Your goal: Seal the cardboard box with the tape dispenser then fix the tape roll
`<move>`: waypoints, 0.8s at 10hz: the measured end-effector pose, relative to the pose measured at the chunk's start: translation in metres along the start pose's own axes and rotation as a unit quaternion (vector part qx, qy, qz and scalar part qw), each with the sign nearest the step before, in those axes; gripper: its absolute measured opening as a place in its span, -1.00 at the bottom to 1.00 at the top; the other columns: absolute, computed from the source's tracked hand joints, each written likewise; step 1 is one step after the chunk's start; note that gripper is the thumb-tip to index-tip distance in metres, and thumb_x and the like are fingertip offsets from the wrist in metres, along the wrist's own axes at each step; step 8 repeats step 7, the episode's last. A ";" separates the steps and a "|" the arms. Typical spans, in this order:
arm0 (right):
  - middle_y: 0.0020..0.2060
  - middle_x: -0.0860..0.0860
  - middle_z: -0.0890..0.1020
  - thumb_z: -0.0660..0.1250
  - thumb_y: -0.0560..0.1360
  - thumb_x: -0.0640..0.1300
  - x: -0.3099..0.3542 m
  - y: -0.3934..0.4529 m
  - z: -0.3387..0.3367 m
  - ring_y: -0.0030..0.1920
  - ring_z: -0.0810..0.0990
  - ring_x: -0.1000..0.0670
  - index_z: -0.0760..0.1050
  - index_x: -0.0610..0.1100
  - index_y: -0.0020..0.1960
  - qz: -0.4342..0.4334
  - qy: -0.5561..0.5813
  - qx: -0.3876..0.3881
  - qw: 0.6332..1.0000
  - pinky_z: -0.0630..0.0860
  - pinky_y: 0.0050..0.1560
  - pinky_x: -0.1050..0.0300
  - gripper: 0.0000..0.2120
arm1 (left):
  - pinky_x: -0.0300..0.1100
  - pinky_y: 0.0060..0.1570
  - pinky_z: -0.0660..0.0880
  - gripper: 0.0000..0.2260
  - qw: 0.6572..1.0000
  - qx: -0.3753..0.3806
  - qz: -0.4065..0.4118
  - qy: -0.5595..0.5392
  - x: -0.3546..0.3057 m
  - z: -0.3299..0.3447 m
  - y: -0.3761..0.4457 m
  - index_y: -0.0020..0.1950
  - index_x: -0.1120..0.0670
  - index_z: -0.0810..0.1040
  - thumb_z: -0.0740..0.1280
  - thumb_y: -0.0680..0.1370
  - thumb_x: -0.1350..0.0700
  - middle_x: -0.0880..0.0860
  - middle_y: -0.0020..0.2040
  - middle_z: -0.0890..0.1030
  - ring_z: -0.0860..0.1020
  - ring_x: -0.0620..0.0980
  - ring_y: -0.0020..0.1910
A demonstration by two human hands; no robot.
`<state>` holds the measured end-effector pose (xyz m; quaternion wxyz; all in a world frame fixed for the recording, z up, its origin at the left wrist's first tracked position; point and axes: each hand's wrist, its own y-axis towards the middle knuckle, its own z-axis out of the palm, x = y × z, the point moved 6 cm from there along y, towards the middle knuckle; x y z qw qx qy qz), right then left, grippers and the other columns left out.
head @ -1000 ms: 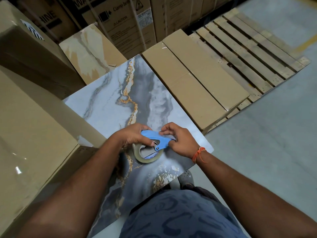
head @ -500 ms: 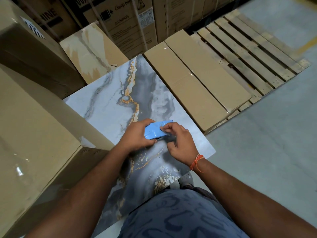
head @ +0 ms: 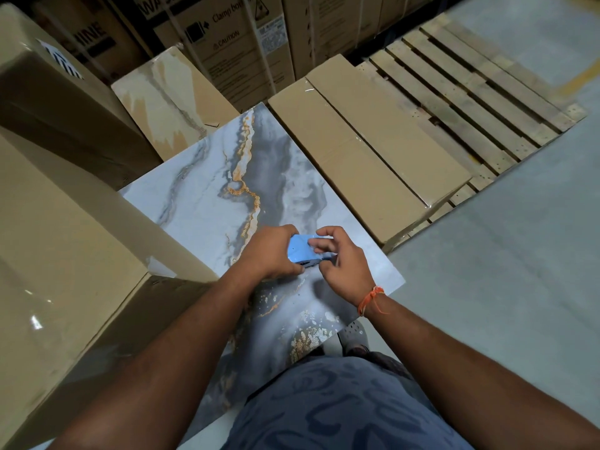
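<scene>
Centrally, a small light-blue tape dispenser (head: 305,253) sits between two bare hands, just above a marble-patterned slab (head: 207,206) of grey, white and gold veining that serves as the desk. The tape roll itself is hidden under the hands, so its condition cannot be told. By its look the dispenser is a light, rigid plastic shell with a smooth, slightly slippery top; it probably carries a toothed cutting edge at one end, best avoided. The safest hold would be across its flat sides, with the roll steadied from beneath.

At 9 o'clock of the dispenser, the left hand (head: 269,251) is clamped on it, fingers curled over the near side and knuckles up. At 3 o'clock, the right hand (head: 344,264) rests its fingertips on the blue top, thumb tucked low toward the tool's end, fingers bent as if picking at something fine; whether it truly grips cannot be told. An orange thread bracelet (head: 370,298) circles the right wrist. Both forearms reach in from 6 o'clock, elbows wide.

Outward, a large cardboard box (head: 65,271) stands at 9 o'clock, touching the slab. Flat cartons (head: 367,147) lie at 1 o'clock on a wooden pallet (head: 470,102), and printed cartons (head: 227,43) are stacked at 12 o'clock. Grey concrete floor (head: 503,254) spreads at 3 o'clock.
</scene>
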<state>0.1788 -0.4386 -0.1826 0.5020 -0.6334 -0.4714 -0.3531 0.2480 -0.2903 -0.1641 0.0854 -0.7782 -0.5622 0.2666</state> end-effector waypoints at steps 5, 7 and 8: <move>0.15 -0.06 0.67 0.25 0.37 -0.45 -0.003 0.002 0.000 0.13 0.65 0.03 0.44 -0.08 0.29 -0.014 0.021 0.005 1.000 0.49 -0.03 0.44 -0.46 | -0.06 -0.04 0.61 -0.39 0.998 -0.030 -0.034 -0.051 -0.001 -0.005 -0.013 0.22 -0.02 0.58 0.58 0.27 -0.26 0.00 0.03 0.68 0.63 0.04 -0.02; 0.15 0.01 0.67 0.25 0.35 -0.44 -0.001 0.008 -0.011 0.16 0.63 0.08 0.46 -0.09 0.26 -0.048 0.013 -0.018 0.999 0.46 -0.08 0.45 -0.47 | -0.07 0.10 0.56 -0.36 0.989 -0.092 -0.077 -0.085 0.005 -0.012 -0.022 0.34 0.01 0.58 0.45 0.38 -0.34 0.01 0.17 0.67 0.62 0.05 0.14; 0.15 0.01 0.67 0.25 0.35 -0.44 -0.001 0.008 -0.011 0.16 0.63 0.08 0.46 -0.09 0.26 -0.048 0.013 -0.018 0.999 0.46 -0.08 0.45 -0.47 | -0.07 0.10 0.56 -0.36 0.989 -0.092 -0.077 -0.085 0.005 -0.012 -0.022 0.34 0.01 0.58 0.45 0.38 -0.34 0.01 0.17 0.67 0.62 0.05 0.14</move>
